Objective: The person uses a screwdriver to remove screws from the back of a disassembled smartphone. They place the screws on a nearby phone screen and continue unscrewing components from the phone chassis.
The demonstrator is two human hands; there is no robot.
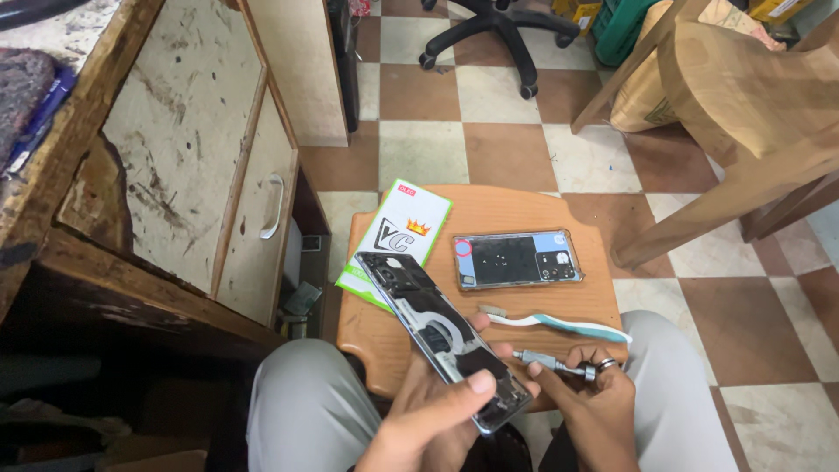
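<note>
Opened phone [441,336] lay in the left hand [437,419], back cover off, internals facing up: dark boards, a pale round coil near the middle, camera cluster at the far end. Thumb lay across the near end, fingers cupped under the body; grip clamped on the phone. It was held tilted, far end raised over the bench [524,210], probably so the open side faced the eyes and the tool.

Right hand [594,402] sat just right of that grip, fingers wrapped round a small screwdriver [546,361] with a metal shaft; grip clamped on the tool. The tip pointed left toward the phone's near edge, close to it; contact could not be judged.

Just beyond the right hand, a toothbrush [559,324] with white and teal handle lay flat on the bench, bristles toward the phone, likely kept near for brushing dust.

Further out, a clear case [517,260] lay flat on the bench, with dark cut-outs at its right end. To its left, a white box [398,240] with green edge lay partly under the phone's raised end.

The bench was a small wooden stool top between the knees. Beyond it: checked floor [507,149], wooden chair [743,114] to the right, worn cabinet [201,149] with a drawer handle to the left, office chair base [498,35] at far end.
</note>
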